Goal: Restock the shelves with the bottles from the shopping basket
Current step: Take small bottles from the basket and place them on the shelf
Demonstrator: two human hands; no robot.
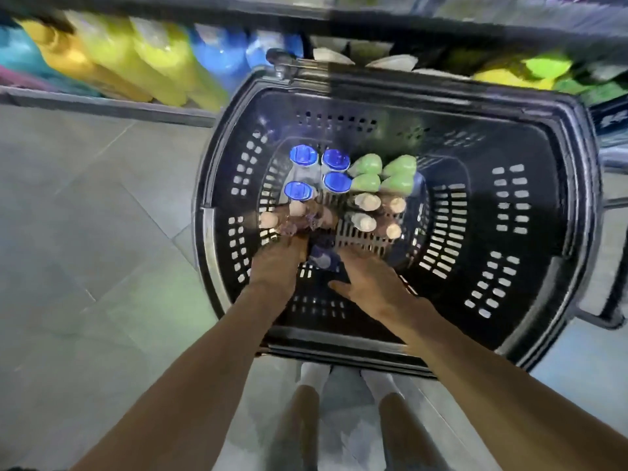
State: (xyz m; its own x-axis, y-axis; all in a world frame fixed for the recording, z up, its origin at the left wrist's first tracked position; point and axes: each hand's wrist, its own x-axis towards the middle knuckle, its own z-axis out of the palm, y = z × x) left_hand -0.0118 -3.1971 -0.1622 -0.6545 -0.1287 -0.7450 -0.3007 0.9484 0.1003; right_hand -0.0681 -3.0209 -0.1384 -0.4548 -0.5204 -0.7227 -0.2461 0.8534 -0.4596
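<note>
A black shopping basket [574,212] stands on the floor in front of me. Bottles stand upright in its left half: several with blue caps [334,160], several with green caps [368,164], and several with tan caps [365,222]. My left hand [277,266] reaches down at the near left, and its fingers curl around a tan-capped bottle [270,220]; motion blur hides the exact grip. My right hand [368,278] is beside it, thumb spread, with its fingertips low near the basket floor. A dark blue and white item [323,260] lies between my hands.
A low shelf [102,105] runs along the top, holding yellow bottles [163,62], blue bottles [224,56], and green ones [547,64] further right. A grey tiled floor [85,232] lies to the left. My legs and white shoes [314,372] are just behind the basket.
</note>
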